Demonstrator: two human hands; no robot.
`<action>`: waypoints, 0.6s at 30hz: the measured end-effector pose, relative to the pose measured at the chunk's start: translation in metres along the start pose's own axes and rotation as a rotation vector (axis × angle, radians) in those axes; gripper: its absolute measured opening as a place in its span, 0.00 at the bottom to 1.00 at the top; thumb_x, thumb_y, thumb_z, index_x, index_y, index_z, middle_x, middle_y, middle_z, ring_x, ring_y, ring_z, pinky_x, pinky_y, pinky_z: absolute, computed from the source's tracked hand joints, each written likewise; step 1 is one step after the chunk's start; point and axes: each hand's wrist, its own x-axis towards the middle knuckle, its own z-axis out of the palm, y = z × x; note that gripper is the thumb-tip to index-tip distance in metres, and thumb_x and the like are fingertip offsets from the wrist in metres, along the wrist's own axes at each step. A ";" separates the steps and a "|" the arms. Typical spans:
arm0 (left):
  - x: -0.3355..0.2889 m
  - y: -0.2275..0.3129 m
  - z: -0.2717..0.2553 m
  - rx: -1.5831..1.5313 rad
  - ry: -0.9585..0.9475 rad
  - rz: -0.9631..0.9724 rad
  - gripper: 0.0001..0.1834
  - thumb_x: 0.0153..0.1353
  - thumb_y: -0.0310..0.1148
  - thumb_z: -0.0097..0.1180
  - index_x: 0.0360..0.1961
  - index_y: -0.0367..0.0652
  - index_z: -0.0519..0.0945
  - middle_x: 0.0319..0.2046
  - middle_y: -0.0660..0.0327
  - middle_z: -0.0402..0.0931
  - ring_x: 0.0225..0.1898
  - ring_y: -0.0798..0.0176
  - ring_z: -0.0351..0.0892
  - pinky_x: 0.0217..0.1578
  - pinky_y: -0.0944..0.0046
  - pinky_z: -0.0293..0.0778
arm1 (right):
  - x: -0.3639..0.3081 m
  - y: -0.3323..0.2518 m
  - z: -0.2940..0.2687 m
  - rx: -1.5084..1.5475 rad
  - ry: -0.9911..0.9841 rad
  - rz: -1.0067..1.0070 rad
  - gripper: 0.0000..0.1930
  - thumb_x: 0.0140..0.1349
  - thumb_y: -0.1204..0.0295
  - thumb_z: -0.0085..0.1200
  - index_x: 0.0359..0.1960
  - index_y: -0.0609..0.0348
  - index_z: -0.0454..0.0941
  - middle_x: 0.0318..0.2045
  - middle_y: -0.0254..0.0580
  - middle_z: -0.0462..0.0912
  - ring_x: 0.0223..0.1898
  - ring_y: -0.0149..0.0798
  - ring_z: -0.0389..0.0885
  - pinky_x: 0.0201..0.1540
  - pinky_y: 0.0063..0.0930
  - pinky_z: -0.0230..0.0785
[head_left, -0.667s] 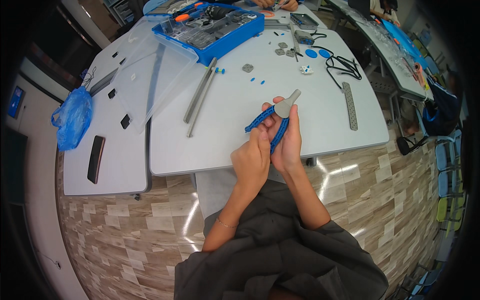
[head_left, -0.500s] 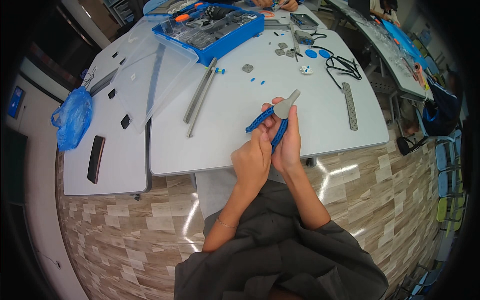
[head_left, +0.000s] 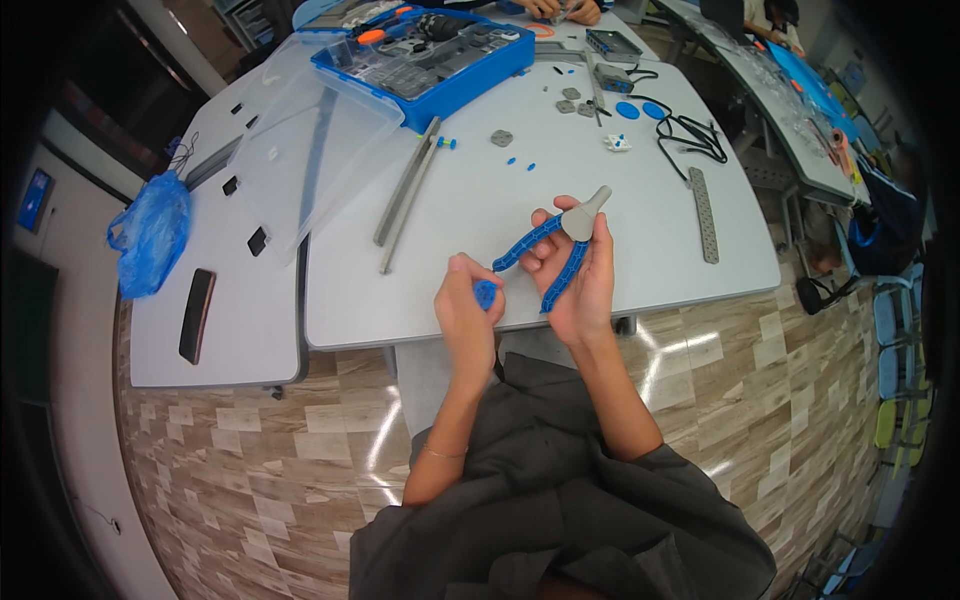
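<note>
In my right hand (head_left: 587, 300) rests a plier-like tool (head_left: 580, 222) with a grey tapered nose and two blue curved handles spread apart. My fingers hold it near the grey head, and its nose points up and away over the table. My left hand (head_left: 464, 320) is closed around a small blue piece (head_left: 485, 293) whose rounded end shows at the fingers; the rest of it is hidden. That hand is beside the tip of the left handle, to the left of the tool.
On the white table (head_left: 640, 265) are grey beams (head_left: 408, 195), a perforated strip (head_left: 704, 215), small blue pins (head_left: 531, 167), grey plates (head_left: 502, 138) and a black cable (head_left: 690, 140). A blue parts box (head_left: 465, 85), clear lid (head_left: 335, 140) and phone (head_left: 196, 316) lie farther out. Another person's hands (head_left: 560, 10) work beyond.
My left hand has moved away from the tool, down and left, and a blue piece now shows in it. The tool's handles are now fully visible.
</note>
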 end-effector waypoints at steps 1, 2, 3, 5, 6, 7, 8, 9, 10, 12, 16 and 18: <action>0.002 0.002 -0.001 -0.083 0.012 -0.021 0.26 0.77 0.45 0.32 0.25 0.40 0.70 0.12 0.68 0.58 0.14 0.76 0.53 0.17 0.70 0.48 | 0.000 0.000 0.001 -0.023 0.038 -0.004 0.25 0.75 0.48 0.31 0.55 0.56 0.67 0.41 0.40 0.75 0.36 0.29 0.68 0.41 0.26 0.63; 0.004 0.004 -0.002 -0.178 0.023 -0.029 0.27 0.77 0.45 0.31 0.23 0.40 0.69 0.12 0.68 0.58 0.14 0.76 0.53 0.17 0.70 0.47 | -0.001 0.000 0.002 -0.051 0.013 -0.017 0.25 0.75 0.49 0.31 0.55 0.56 0.68 0.41 0.40 0.75 0.37 0.30 0.69 0.42 0.26 0.63; 0.005 0.006 -0.003 -0.145 0.013 -0.043 0.27 0.77 0.45 0.32 0.24 0.41 0.69 0.12 0.68 0.57 0.14 0.76 0.52 0.17 0.70 0.47 | -0.002 0.000 0.002 -0.092 0.034 -0.026 0.25 0.76 0.49 0.30 0.55 0.56 0.68 0.41 0.40 0.75 0.39 0.31 0.71 0.42 0.27 0.64; 0.010 0.009 -0.003 -0.111 -0.022 -0.032 0.26 0.77 0.45 0.32 0.24 0.41 0.68 0.12 0.69 0.55 0.14 0.76 0.51 0.18 0.71 0.47 | -0.005 -0.001 0.003 -0.147 0.034 -0.015 0.25 0.76 0.49 0.30 0.55 0.57 0.68 0.40 0.40 0.76 0.40 0.32 0.73 0.44 0.28 0.65; 0.012 0.010 -0.004 -0.040 -0.025 -0.044 0.26 0.77 0.45 0.33 0.24 0.40 0.69 0.12 0.68 0.57 0.15 0.76 0.52 0.18 0.71 0.48 | -0.006 -0.001 0.004 -0.160 0.012 0.006 0.25 0.76 0.50 0.29 0.54 0.57 0.68 0.39 0.41 0.76 0.41 0.33 0.74 0.44 0.29 0.66; 0.016 0.011 -0.005 0.022 -0.040 -0.047 0.26 0.77 0.45 0.34 0.24 0.40 0.70 0.13 0.68 0.58 0.15 0.76 0.54 0.18 0.70 0.48 | -0.008 -0.001 0.004 -0.167 -0.032 0.023 0.25 0.76 0.50 0.29 0.54 0.57 0.68 0.38 0.41 0.76 0.41 0.34 0.74 0.45 0.31 0.66; 0.018 0.011 -0.006 0.081 -0.048 -0.049 0.27 0.76 0.45 0.35 0.23 0.39 0.71 0.13 0.68 0.60 0.15 0.76 0.55 0.18 0.70 0.49 | -0.010 -0.003 0.005 -0.235 -0.064 0.065 0.25 0.76 0.50 0.29 0.53 0.57 0.69 0.38 0.41 0.76 0.40 0.35 0.75 0.45 0.32 0.68; 0.020 0.011 -0.007 0.104 -0.073 -0.037 0.27 0.76 0.45 0.36 0.23 0.38 0.71 0.13 0.68 0.60 0.16 0.76 0.56 0.18 0.71 0.49 | -0.014 -0.006 0.005 -0.296 -0.117 0.102 0.25 0.76 0.49 0.29 0.52 0.57 0.69 0.37 0.42 0.76 0.40 0.36 0.76 0.46 0.33 0.69; 0.021 0.011 -0.008 0.123 -0.091 -0.027 0.26 0.76 0.45 0.36 0.24 0.38 0.71 0.13 0.68 0.60 0.16 0.76 0.56 0.18 0.71 0.50 | -0.017 -0.009 0.006 -0.364 -0.151 0.142 0.25 0.76 0.49 0.29 0.51 0.57 0.69 0.36 0.43 0.76 0.39 0.37 0.76 0.47 0.35 0.70; 0.021 0.009 -0.008 0.145 -0.118 -0.015 0.26 0.76 0.45 0.37 0.24 0.38 0.72 0.14 0.68 0.61 0.16 0.76 0.57 0.19 0.71 0.51 | -0.028 -0.014 0.011 -0.640 -0.182 0.191 0.25 0.76 0.49 0.29 0.48 0.58 0.71 0.34 0.42 0.76 0.37 0.37 0.77 0.44 0.33 0.70; 0.018 0.007 -0.010 0.144 -0.147 0.004 0.25 0.76 0.45 0.38 0.25 0.37 0.72 0.15 0.68 0.61 0.17 0.76 0.58 0.19 0.72 0.53 | -0.042 -0.033 0.027 -1.152 -0.257 0.262 0.21 0.75 0.54 0.38 0.41 0.62 0.73 0.32 0.42 0.76 0.33 0.35 0.77 0.38 0.31 0.70; 0.017 0.008 -0.011 0.127 -0.138 0.005 0.25 0.76 0.44 0.38 0.26 0.37 0.72 0.16 0.68 0.62 0.18 0.77 0.58 0.19 0.72 0.53 | -0.043 -0.039 0.035 -1.428 -0.310 0.156 0.18 0.73 0.57 0.44 0.40 0.63 0.74 0.31 0.45 0.75 0.30 0.39 0.76 0.35 0.34 0.69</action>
